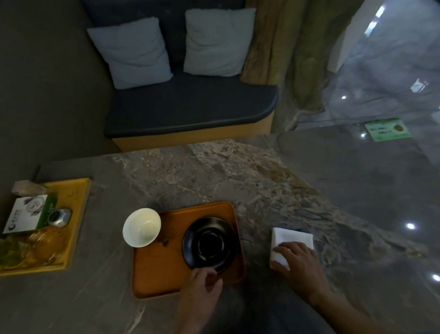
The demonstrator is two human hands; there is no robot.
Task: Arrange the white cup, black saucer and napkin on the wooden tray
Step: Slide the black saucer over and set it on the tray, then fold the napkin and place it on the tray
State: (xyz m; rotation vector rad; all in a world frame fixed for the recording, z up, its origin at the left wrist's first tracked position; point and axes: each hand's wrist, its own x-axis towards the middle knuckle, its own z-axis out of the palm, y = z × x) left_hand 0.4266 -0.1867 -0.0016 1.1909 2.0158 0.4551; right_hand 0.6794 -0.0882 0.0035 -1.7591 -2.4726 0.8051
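One cup (pixel 141 227), one saucer (pixel 209 243) at left fingers (pixel 204 273); right fingers (pixel 287 249) flat on one napkin (pixel 294 236)

napkin (pixel 290 243) part-covered by right hand (pixel 299 266), forearms cropped

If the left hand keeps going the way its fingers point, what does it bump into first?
Probably the black saucer: the left hand points up the wooden tray, fingertips right at the saucer's near rim. Whether they already touch is unclear.
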